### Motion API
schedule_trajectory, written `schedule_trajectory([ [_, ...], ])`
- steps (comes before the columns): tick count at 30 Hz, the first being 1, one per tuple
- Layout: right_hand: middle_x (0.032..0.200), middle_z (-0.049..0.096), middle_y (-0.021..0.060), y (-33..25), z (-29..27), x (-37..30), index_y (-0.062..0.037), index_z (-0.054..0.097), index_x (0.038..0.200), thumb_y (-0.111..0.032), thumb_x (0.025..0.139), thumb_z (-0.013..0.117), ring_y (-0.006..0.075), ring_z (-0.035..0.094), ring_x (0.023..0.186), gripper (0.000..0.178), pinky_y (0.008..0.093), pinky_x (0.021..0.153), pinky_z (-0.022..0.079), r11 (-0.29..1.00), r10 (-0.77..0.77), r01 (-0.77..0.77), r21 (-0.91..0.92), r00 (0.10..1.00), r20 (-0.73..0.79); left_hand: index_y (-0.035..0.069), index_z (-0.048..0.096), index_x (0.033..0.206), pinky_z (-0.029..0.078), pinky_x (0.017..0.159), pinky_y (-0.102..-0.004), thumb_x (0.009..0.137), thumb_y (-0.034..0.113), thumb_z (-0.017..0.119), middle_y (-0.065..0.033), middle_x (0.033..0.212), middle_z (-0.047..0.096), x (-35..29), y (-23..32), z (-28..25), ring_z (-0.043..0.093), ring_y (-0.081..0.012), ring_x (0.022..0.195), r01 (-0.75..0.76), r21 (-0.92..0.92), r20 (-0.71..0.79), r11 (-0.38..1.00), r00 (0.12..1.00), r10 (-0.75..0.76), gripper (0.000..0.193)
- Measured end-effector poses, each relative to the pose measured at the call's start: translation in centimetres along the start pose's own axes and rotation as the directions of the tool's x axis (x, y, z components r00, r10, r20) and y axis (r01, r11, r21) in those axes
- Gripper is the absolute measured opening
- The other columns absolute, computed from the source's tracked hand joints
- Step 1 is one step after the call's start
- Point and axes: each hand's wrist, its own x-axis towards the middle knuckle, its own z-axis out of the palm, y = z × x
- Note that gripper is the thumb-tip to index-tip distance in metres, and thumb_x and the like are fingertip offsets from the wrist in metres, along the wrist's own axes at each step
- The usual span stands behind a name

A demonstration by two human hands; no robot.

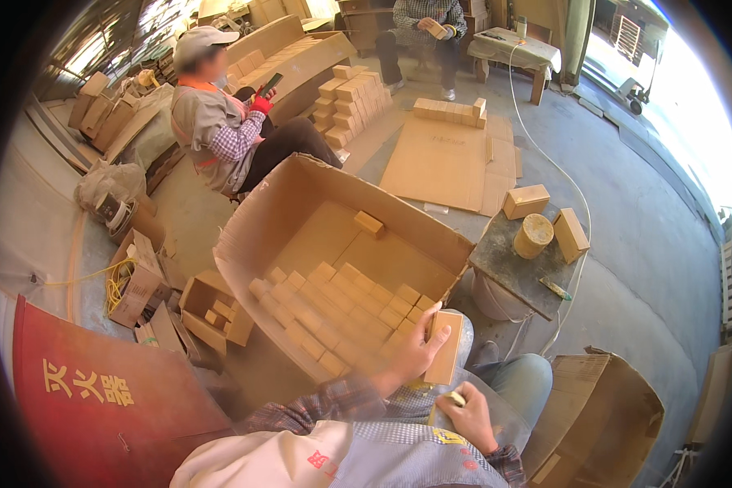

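My left hand (411, 356) is closed around a light wooden block (445, 348) held upright above my lap. Close below it, my right hand (473, 419) is closed on a small yellow piece (457, 398), whose kind I cannot make out. Right hand and block appear apart. In front of me stands a large open cardboard box (289, 195) with rows of similar wooden blocks (342, 305) in it. One single block (369, 224) lies apart near its far wall.
At right, a small dark table (504, 252) bears a yellowish round tub (533, 236), two blocks and a tube-like item (555, 288). An open carton (598, 415) stands lower right, a red case (106, 398) lower left. One person (220, 122) sits far left; another (431, 32) holds a block.
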Motion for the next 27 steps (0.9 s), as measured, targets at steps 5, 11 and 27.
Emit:
schedule_trajectory([
  [5, 0.07, 0.061, 0.0042, -1.4, 0.2, 3.0, 0.0004, 0.055, 0.077, -0.023, 0.085, 0.083, 0.0087, 0.055, 0.065, 0.037, 0.0312, 0.057, 0.046, 0.998, -0.043, 0.045, 0.039, 0.998, -0.043, 0.004, 0.036, 0.159, 0.04, 0.116, -0.0387, 0.108, 0.037, 0.059, -0.0176, 0.149, 0.053, -0.1, -0.5, 0.0, 0.052, -0.0264, 0.138, -0.044, 0.016, -0.003, 0.999, 0.999, 0.044, 0.065],
  [11, 0.07, 0.06, 0.0009, -2.1, 0.8, 6.0, 0.0001, 0.058, 0.08, -0.023, 0.085, 0.083, 0.0075, 0.053, 0.066, 0.035, 0.0291, 0.057, 0.046, 0.98, -0.002, 0.012, 0.199, 0.999, -0.05, 0.003, 0.036, 0.159, 0.039, 0.117, -0.0393, 0.108, 0.035, 0.059, -0.0192, 0.151, 0.051, -0.1, -0.2, -0.3, 0.05, -0.0273, 0.141, -0.053, 0.046, 0.018, 0.998, 0.998, 0.052, 0.065],
  [27, 0.083, 0.064, 0.0017, -1.0, 0.6, 4.2, -0.003, 0.06, 0.091, -0.019, 0.093, 0.078, 0.0071, 0.058, 0.069, 0.024, 0.0244, 0.059, 0.048, 0.97, 0.117, -0.149, 0.194, 0.979, 0.167, 0.001, 0.038, 0.158, 0.037, 0.119, -0.0403, 0.106, 0.034, 0.062, -0.0204, 0.154, 0.05, -0.4, -0.2, -0.4, 0.048, -0.0296, 0.143, -0.116, 0.078, 0.009, 0.99, 0.993, 0.116, 0.066],
])
